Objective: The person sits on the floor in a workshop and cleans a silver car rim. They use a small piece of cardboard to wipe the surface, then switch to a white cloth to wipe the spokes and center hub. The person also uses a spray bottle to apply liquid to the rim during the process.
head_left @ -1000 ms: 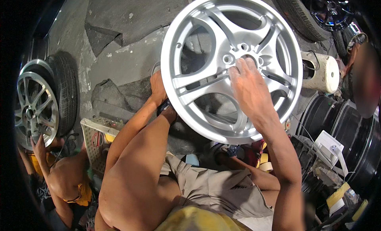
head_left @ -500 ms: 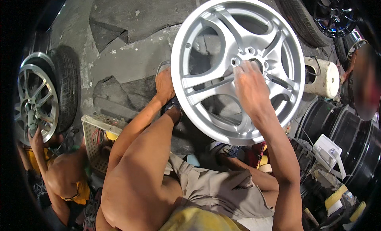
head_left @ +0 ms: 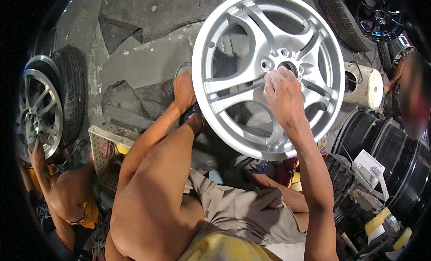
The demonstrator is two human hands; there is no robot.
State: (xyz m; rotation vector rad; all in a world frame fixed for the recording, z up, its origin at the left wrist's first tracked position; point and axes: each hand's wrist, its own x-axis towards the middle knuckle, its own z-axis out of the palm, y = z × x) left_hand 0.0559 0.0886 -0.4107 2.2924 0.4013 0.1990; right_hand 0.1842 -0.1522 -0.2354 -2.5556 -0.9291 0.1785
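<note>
A silver alloy wheel rim with split spokes stands tilted in front of me. My left hand grips its left edge, with the fingers partly hidden behind the rim. On the hub, just below the centre hole, rests my right hand, its fingers curled and pressed together. Pale dust covers those fingertips. Whatever they may hold is hidden beneath them. Bolt holes show around the hub beside the fingers.
A plastic crate sits by my left leg. Farther left, a co-worker's hand touches another wheel next to a tire. Black rims, a cream container and a tire lie to the right.
My right hand was motion-blurred with its fingers over the hub's centre; now it is sharper and the fingers are more curled. The rim sits slightly higher in view. My left hand keeps its grip.
</note>
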